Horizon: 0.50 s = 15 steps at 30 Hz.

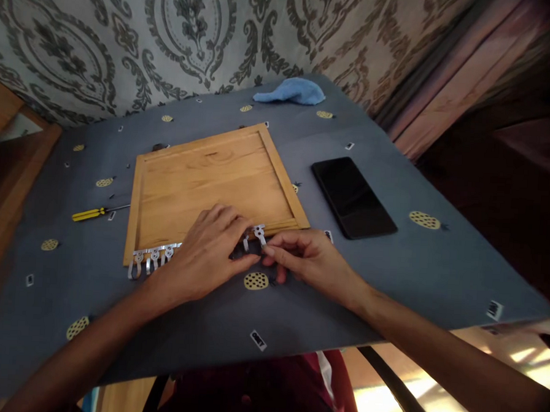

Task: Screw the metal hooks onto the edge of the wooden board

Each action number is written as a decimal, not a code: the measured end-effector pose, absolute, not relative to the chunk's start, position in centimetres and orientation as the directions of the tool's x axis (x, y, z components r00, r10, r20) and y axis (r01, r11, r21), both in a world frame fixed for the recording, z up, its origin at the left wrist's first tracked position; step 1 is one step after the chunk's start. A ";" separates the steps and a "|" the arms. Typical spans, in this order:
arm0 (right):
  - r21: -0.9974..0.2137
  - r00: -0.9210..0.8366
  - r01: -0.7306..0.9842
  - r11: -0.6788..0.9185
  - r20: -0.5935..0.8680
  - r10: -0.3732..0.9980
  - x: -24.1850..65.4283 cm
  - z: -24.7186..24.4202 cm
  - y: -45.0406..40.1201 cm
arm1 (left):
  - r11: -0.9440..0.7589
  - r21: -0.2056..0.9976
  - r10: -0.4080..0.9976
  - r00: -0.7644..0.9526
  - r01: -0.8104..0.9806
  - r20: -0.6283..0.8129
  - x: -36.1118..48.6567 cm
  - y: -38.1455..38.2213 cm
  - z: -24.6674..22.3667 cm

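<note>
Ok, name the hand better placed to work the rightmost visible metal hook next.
Probably the right hand: its fingers are at that metal hook, while the left hand lies mostly further left, over the near edge of the wooden panel.

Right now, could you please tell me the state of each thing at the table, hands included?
Wooden panel: flat, recessed face up
Metal hooks: along panel's near edge, partly covered
Left hand: spread over that edge
Right hand: pinching at the rightmost hook
Phone: flat, screen dark
Screwdriver: lying beside the panel
Blue cloth: bunched up
</note>
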State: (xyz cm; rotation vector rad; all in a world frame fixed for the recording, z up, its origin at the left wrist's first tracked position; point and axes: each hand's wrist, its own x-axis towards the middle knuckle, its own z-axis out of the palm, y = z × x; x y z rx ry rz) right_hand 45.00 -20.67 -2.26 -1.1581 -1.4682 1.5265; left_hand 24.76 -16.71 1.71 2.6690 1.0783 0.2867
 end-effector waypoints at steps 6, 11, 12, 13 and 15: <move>-0.991 -0.363 0.068 -0.112 -0.130 0.923 45.0 -2.2 -20.5 | -0.701 0.275 0.698 0.712 0.658 0.074 25.1 -16.6 1.4; -0.993 -0.377 0.049 -0.103 -0.114 0.919 45.1 -2.4 -20.4 | -0.695 0.270 0.705 0.706 0.667 0.070 25.3 -16.8 1.2; -0.994 -0.378 0.040 -0.106 -0.113 0.919 45.2 -2.4 -20.4 | -0.693 0.266 0.707 0.704 0.670 0.070 25.4 -16.8 1.2; -0.993 -0.377 0.032 -0.112 -0.116 0.919 45.2 -2.5 -20.4 | -0.691 0.263 0.710 0.701 0.673 0.073 25.4 -16.8 1.2; -0.992 -0.373 0.025 -0.124 -0.124 0.919 45.2 -2.6 -20.4 | -0.688 0.259 0.715 0.693 0.678 0.087 25.5 -16.9 1.1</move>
